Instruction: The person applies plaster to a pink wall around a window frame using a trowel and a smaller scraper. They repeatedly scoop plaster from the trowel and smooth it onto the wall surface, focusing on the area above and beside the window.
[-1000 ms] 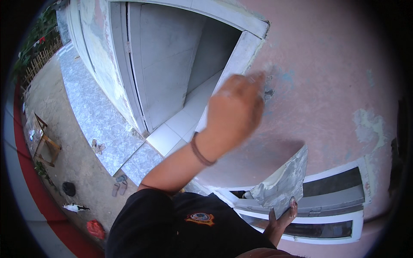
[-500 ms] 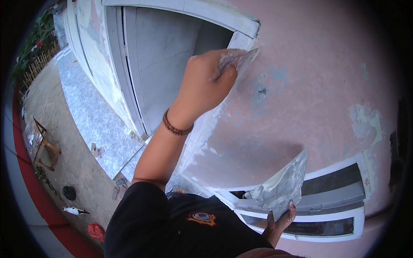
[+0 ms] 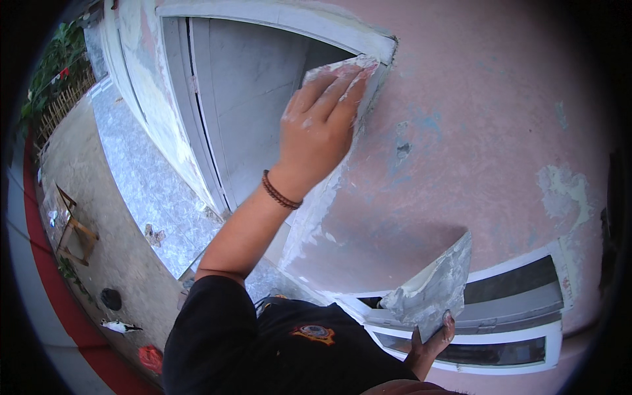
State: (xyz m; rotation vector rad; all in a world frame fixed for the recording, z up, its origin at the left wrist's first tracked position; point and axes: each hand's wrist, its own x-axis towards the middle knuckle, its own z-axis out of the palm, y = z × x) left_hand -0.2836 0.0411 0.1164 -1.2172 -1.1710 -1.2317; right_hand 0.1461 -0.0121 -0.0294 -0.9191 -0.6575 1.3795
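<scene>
The left hand (image 3: 319, 125), fingers pressed flat on a putty blade (image 3: 345, 66), has climbed from mid-wall to the door frame corner (image 3: 385, 49), spreading filler upward, while the right hand (image 3: 431, 339) grips the loaded putty board (image 3: 434, 289) below.

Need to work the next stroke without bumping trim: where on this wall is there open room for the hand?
Open pink wall between the door frame corner and the window frame. Crowded at the corner, where the left hand presses a scraper, and low, by the right hand holding the plaster board.
</scene>
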